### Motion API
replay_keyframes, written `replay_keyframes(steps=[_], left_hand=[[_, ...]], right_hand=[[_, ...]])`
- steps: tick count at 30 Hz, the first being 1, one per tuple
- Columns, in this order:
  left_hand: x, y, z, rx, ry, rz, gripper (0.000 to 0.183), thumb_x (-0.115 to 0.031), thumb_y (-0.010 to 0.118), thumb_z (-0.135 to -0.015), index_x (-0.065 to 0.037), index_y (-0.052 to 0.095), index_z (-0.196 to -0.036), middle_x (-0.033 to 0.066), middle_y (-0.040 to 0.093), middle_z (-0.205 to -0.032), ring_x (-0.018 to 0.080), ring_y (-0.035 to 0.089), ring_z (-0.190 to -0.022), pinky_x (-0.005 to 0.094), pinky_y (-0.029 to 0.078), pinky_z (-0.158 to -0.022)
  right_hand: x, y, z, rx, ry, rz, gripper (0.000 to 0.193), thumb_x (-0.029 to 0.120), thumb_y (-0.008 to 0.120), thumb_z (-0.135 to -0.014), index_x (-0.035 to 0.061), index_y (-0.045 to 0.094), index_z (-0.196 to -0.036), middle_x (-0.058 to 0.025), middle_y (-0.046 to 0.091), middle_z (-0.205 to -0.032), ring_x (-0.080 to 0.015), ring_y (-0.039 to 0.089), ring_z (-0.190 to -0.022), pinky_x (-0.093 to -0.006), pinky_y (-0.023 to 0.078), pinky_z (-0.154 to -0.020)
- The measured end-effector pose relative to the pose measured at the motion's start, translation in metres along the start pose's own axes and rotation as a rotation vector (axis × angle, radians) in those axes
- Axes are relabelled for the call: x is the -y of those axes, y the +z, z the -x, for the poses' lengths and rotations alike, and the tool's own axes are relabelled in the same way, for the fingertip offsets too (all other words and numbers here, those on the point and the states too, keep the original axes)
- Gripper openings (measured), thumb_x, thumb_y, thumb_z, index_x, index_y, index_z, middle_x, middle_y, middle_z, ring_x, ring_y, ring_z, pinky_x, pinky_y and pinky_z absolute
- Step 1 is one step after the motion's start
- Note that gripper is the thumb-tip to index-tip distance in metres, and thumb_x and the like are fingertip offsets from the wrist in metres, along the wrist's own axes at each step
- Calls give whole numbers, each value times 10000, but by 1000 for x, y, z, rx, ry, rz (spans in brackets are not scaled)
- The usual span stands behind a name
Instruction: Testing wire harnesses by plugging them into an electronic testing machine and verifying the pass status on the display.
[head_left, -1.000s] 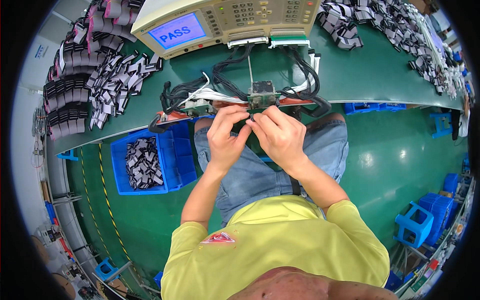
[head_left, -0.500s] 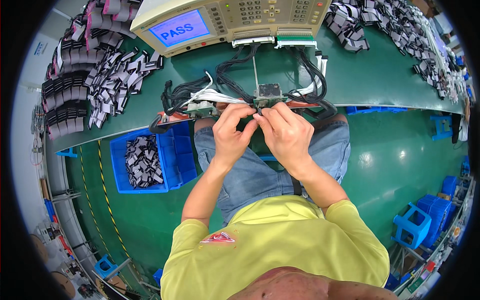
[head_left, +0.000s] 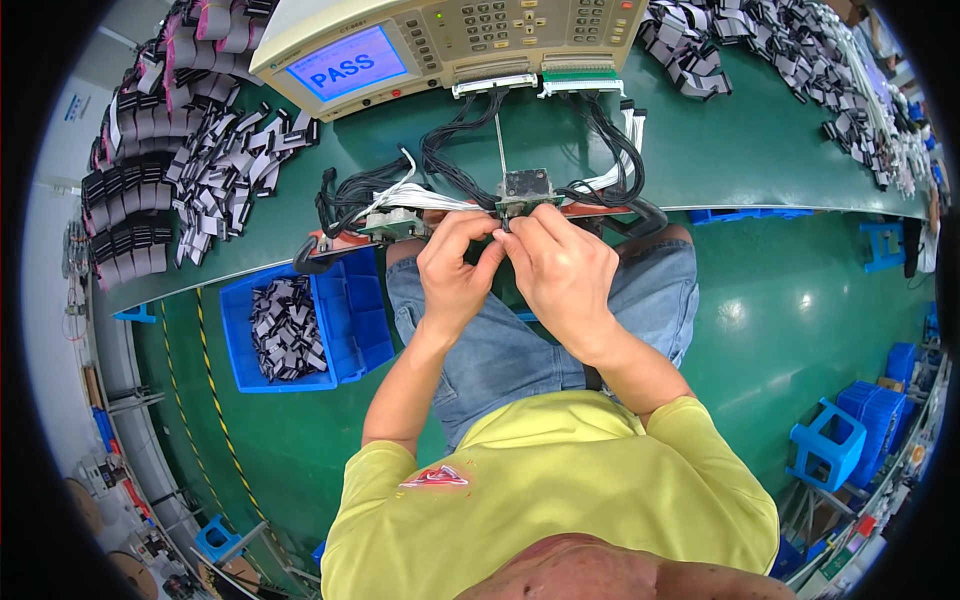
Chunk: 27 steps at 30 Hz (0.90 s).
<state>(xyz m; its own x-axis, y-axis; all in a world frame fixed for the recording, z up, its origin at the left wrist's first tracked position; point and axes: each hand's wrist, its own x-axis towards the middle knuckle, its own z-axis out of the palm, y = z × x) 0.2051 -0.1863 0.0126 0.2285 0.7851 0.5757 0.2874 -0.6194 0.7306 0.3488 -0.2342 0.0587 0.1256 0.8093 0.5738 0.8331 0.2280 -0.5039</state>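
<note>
My left hand (head_left: 455, 262) and my right hand (head_left: 565, 268) meet at the table's front edge, both closed in a pinch. Between their fingertips a small dark piece (head_left: 506, 224) partly shows; it is too small and covered to name. Right behind the fingertips is a small test fixture (head_left: 527, 186) with a black top block and a green board. A second green board (head_left: 393, 224) with pale connectors lies left of my left hand. Black wire bundles (head_left: 449, 148) and white wires (head_left: 440, 196) run around the fixtures.
A beige tester (head_left: 445, 50) with a lit screen stands at the back, wired through white connectors (head_left: 495, 86). Grey ribbon cables with black ends lie in heaps at left (head_left: 232, 160) and right (head_left: 690, 50). Below left, a blue bin (head_left: 358, 320) holds more. Blue stools (head_left: 828, 445) stand lower right.
The whole view has shifted slightly, with the tester and fixtures sitting a little further left. My hands stay pinched together at the fixture, with only slight movement of the fingers.
</note>
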Motion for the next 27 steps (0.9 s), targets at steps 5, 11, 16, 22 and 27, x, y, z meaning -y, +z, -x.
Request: replay_keyframes(steps=[5, 11, 16, 22, 27], left_hand=[[-1, 0, 1, 0, -16, -2, 195, 36, 819, -818, 13, 709, -976, 110, 731, -967, 200, 707, -803, 296, 560, -731], [-2, 0, 0, -4, -12, 12, 224, 53, 818, -797, 13, 703, -986, 114, 711, -951, 223, 676, -797, 310, 555, -724], [-3, 1, -1, -14, -29, -1, 159, 7, 819, -841, 13, 710, -956, 103, 732, -949, 185, 699, -770, 289, 550, -708], [-3, 1, 0, -15, -39, 8, 208, 49, 820, -800, 15, 707, -971, 110, 711, -932, 213, 675, -775, 309, 554, -718], [-6, 2, 0, -23, -64, 10, 198, 52, 811, -805, 14, 707, -968, 107, 713, -929, 207, 673, -770, 306, 554, -712]], right_hand=[[2, -2, -2, 28, 15, -5, 112, 160, 793, -877, 85, 711, -860, -51, 594, -784, -280, 647, -604, -392, 483, -520], [3, 1, 1, 16, 40, -14, 117, 165, 794, -877, 91, 706, -852, -50, 595, -783, -284, 646, -606, -398, 483, -522], [3, 4, 3, -19, 61, 7, 136, 185, 810, -864, 96, 707, -852, -48, 600, -786, -285, 647, -610, -398, 484, -522], [4, 0, 0, 17, 45, 24, 138, 192, 801, -873, 98, 701, -858, -50, 602, -790, -292, 647, -614, -402, 485, -521], [5, 2, 1, 19, 57, 35, 142, 196, 802, -871, 98, 700, -858, -49, 607, -797, -293, 648, -615, -402, 488, -522]])
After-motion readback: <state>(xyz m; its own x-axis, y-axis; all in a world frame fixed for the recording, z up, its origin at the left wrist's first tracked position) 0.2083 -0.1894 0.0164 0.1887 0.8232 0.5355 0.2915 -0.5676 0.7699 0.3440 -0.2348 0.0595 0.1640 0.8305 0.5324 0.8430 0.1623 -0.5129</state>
